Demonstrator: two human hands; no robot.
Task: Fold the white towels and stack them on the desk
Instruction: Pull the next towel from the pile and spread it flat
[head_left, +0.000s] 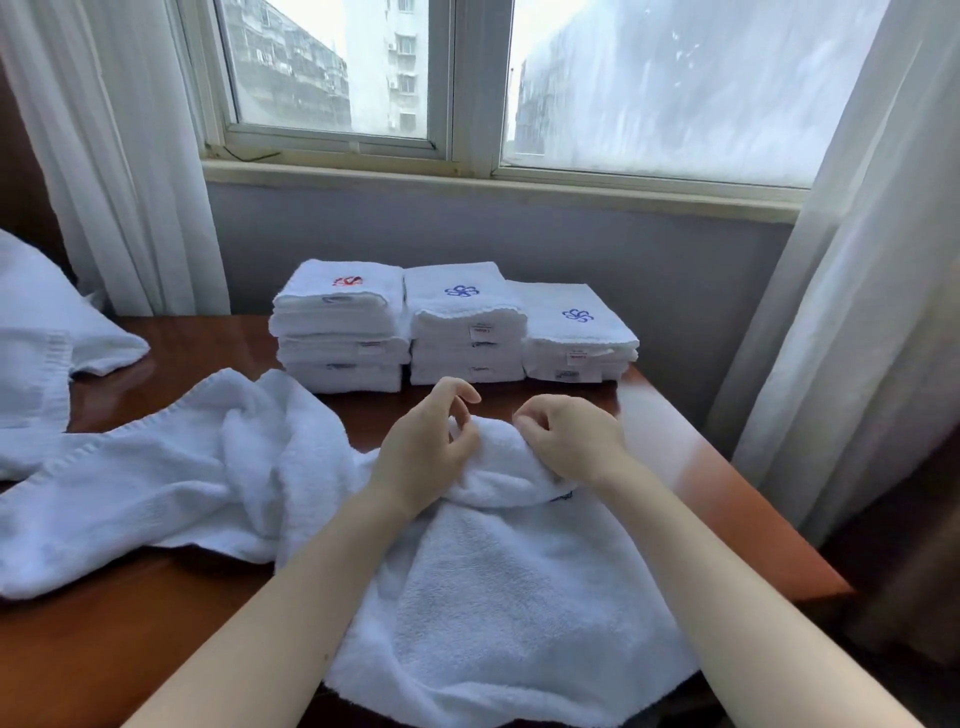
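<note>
Firstly, surface: dark red-brown wood under a window; its far edge carries the finished work, its near edge the work in hand.
Near towel: white terry, unfolded, spread across the middle of the near edge with its lower hem hanging off toward the person. Its far end is gathered into a hump under both hands.
Second loose towel: white, unfolded, crumpled along the left side of the surface and touching the near towel's left flank.
Stacks: 3 piles of folded white towels side by side at the far edge. The left stack has a red emblem on top, the middle stack and right stack have blue ones, and the right stack is lowest.
Left hand: on the left of the hump, fingers curled and seemingly pinching a tuck of cloth, forefinger lifted free.
Right hand: on the right of the hump, fingers curled down and nipping the cloth there.
Step in hand: probably finding the near towel's far hem or corners before the 1st fold; no fold is made yet.
Next move: likely calls for drawing the 2 hands apart to pull that end flat and square, and keeping the hanging hem from sliding off the near edge.
</note>
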